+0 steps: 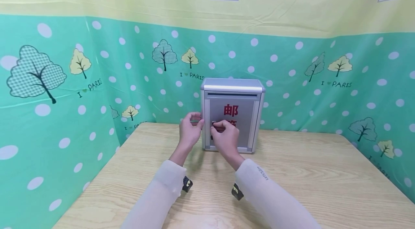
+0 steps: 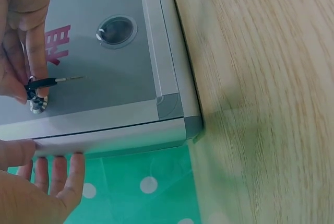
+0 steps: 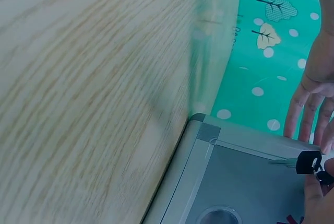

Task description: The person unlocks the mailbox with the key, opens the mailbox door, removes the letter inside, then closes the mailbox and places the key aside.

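Note:
A grey metal mailbox (image 1: 246,131) with red characters stands upright on the table, its slot near the top. My right hand (image 1: 227,137) pinches a key at the lock (image 2: 37,104) on the left part of the front door. The pinched key is mostly hidden by the fingers. A second key (image 2: 43,83) with a black head hangs beside it, its blade pointing down the door; in the right wrist view this key (image 3: 308,162) shows too. My left hand (image 1: 190,130) touches the mailbox's left side, fingers (image 2: 58,174) nearly straight along the side wall.
The wooden table (image 1: 291,175) extends around the mailbox. Behind and at both sides hangs a green and yellow curtain (image 1: 129,34) with dots and trees. A round window (image 2: 116,31) sits low in the door.

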Available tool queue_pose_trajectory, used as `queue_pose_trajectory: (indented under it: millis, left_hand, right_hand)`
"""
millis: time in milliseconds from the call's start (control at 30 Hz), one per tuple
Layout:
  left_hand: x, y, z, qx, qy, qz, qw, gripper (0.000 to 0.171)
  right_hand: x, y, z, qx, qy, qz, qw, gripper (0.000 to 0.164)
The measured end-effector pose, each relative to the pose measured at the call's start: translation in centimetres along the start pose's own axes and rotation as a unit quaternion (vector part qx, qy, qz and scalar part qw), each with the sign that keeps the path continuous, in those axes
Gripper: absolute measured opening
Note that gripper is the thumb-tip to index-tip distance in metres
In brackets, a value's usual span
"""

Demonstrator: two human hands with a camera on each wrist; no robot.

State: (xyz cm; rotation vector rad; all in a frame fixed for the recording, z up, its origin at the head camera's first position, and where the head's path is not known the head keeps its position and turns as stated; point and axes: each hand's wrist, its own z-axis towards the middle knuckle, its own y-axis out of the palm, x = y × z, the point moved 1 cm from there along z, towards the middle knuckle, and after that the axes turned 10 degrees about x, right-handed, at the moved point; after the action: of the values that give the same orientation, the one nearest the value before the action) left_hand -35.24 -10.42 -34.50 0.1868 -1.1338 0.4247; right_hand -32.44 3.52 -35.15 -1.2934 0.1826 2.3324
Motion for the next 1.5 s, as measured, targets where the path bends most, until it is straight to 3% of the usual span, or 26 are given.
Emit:
queue_pose_trajectory:
  millis: [867,1500]
  left_hand:
    - [-0.1,0.0,0.0,-0.003,0.007,-0.001,1.0000,0.026]
    - [-0.1,0.0,0.1,-0.001,0.011,-0.001,0.9999,0.026]
  right_hand:
    - [-0.2,-1.1,-0.4,-0.027,-0.062,-0.011,0.998,0.010]
    - [-0.7,-3.1,-1.0,-0.066,-0.092,-0.044,0.993,0.011]
